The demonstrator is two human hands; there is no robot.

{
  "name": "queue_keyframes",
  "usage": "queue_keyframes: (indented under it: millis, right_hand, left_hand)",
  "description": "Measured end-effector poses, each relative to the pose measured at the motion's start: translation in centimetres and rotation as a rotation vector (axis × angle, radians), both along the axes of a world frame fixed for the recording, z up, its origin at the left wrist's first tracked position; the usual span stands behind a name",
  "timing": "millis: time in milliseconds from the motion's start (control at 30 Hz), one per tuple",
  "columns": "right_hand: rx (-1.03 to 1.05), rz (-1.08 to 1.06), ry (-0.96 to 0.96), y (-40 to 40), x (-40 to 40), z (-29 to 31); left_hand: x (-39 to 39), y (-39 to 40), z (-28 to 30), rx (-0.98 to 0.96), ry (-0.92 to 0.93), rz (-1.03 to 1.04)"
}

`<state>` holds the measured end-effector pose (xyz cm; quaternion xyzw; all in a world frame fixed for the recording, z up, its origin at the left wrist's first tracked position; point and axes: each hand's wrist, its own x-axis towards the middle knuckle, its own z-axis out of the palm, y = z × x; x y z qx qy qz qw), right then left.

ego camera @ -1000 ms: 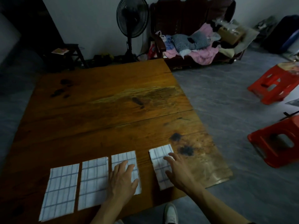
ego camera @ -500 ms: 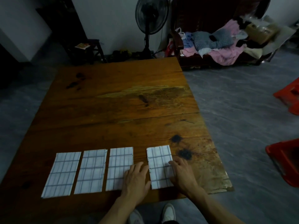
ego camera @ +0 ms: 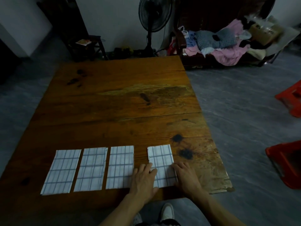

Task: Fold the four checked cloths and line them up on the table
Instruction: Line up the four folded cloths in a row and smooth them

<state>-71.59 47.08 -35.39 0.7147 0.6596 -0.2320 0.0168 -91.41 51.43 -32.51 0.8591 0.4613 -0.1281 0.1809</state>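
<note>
Several folded white cloths with blue checks lie in a row along the near edge of the wooden table (ego camera: 123,103). From the left: the first cloth (ego camera: 62,170), the second cloth (ego camera: 91,168), the third cloth (ego camera: 120,165), then a gap, then the rightmost cloth (ego camera: 160,159). My left hand (ego camera: 144,178) lies flat with its fingers on the left near part of the rightmost cloth, its heel beside the third cloth. On that cloth's right near edge rests my right hand (ego camera: 185,174), fingers straight.
A standing fan (ego camera: 154,15) and a dark bench heaped with clothes (ego camera: 224,43) are beyond the table's far edge. Red plastic stools (ego camera: 286,165) stand on the grey floor to the right. A small dark stool (ego camera: 88,46) is at the back left. My shoe (ego camera: 167,211) shows below the table.
My left hand has moved right, off the third cloth and onto the rightmost cloth. My right hand has slid to that cloth's right edge. The view has swung left.
</note>
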Motion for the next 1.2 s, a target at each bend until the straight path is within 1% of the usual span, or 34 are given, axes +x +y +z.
queue_keyframes:
  millis: [300,700,933,1200]
  right_hand:
    - [0.047,0.010,0.021,0.6,-1.3,-0.5]
    - [0.053,0.008,0.024,1.6,-3.4,-0.5]
    - [0.054,0.007,0.031,1.8,-4.2,-0.6]
    - [0.074,0.002,0.025,1.4,-4.6,-0.4]
  left_hand:
    - [-1.3,0.5,-0.5,0.019,0.021,0.000]
    - [-3.4,2.3,-0.6,0.012,0.037,-0.014]
    - [-4.2,2.6,-0.5,0.005,0.016,0.000]
    - [-4.4,2.5,-0.7,0.012,0.032,-0.009]
